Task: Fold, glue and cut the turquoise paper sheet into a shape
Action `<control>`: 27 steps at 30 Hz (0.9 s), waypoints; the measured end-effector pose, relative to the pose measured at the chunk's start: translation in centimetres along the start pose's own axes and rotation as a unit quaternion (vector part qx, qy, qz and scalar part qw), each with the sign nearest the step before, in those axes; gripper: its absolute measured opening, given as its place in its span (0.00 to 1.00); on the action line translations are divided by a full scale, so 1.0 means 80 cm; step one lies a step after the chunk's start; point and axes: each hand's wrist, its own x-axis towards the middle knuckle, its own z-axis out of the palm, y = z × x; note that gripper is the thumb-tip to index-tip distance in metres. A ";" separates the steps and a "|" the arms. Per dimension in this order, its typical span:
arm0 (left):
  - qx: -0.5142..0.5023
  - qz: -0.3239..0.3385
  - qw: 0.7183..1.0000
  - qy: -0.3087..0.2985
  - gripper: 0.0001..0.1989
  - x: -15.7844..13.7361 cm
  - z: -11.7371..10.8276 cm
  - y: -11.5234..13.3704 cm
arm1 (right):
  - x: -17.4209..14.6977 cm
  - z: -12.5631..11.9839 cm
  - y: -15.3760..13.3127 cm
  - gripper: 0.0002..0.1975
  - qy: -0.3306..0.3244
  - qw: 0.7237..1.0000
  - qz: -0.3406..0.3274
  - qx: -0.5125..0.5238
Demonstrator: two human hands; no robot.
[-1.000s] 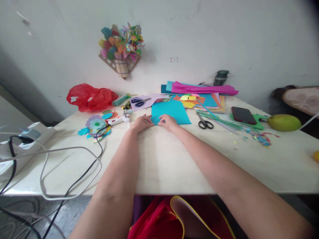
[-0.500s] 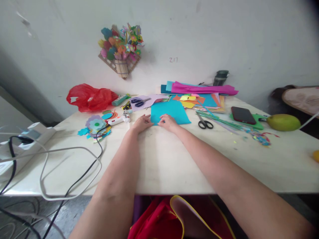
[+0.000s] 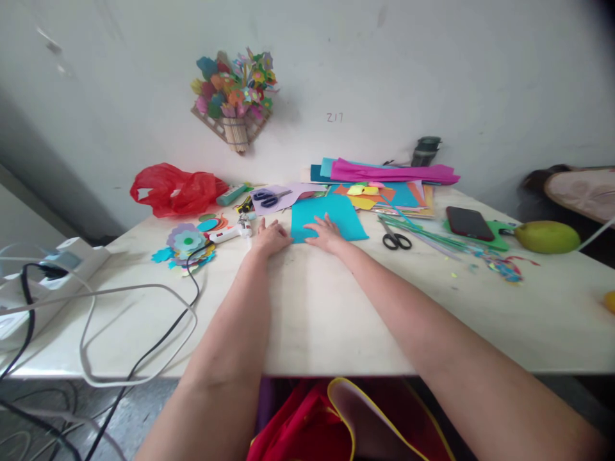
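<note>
A turquoise blue sheet (image 3: 334,208) lies flat on the table in front of me. At its lower left corner rests my left hand (image 3: 271,239), palm down, its fingertips at the sheet's edge and its thumb side partly hidden. My right hand (image 3: 327,235) lies on the sheet's near part, fingers stretched and spread. Neither hand grips anything that I can see. Black-handled scissors (image 3: 396,241) lie right of the sheet, and a white glue gun (image 3: 230,233) lies left of my left hand.
Paper flowers (image 3: 186,242) are piled at left, near loose cables and a power strip (image 3: 72,269). A red plastic bag (image 3: 173,192), dark-blue scissors (image 3: 270,198) and rolled magenta sheets (image 3: 394,171) sit at the back. Green stems (image 3: 432,235), a phone (image 3: 469,223) and a yellow-green fruit (image 3: 546,237) are at right.
The fingers of my right hand have spread and reached a little farther up the sheet. My left hand has shifted slightly left, its fingers lifted somewhat. The sheet stays in place.
</note>
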 end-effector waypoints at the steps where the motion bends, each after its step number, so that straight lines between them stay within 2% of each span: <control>1: 0.015 -0.024 1.000 0.011 0.16 -0.002 -0.001 0.004 | 0.001 -0.001 0.000 0.25 -0.011 1.000 0.001 -0.002; 3: 0.045 -0.038 0.998 0.024 0.20 -0.006 -0.002 0.014 | 0.003 -0.001 0.001 0.28 -0.022 1.000 0.004 -0.005; 5: 0.072 -0.017 0.997 0.026 0.25 -0.008 0.002 0.025 | 0.005 0.001 0.002 0.30 -0.024 1.000 0.008 -0.008; 9: 0.132 0.013 0.991 -0.007 0.32 -0.009 0.014 0.037 | 0.008 0.005 0.003 0.29 -0.027 0.999 0.009 -0.014; 17: 0.182 -0.030 0.982 -0.025 0.32 -0.005 0.022 0.032 | -0.004 -0.016 0.009 0.33 -0.073 0.996 0.023 -0.038; 22: 0.186 -0.051 0.981 -0.029 0.33 -0.001 0.023 0.028 | -0.014 -0.036 0.036 0.34 -0.103 0.992 0.046 -0.052; 27: 0.195 -0.047 0.980 -0.009 0.32 -0.001 0.025 0.029 | -0.017 -0.042 0.066 0.36 -0.106 0.990 0.072 -0.059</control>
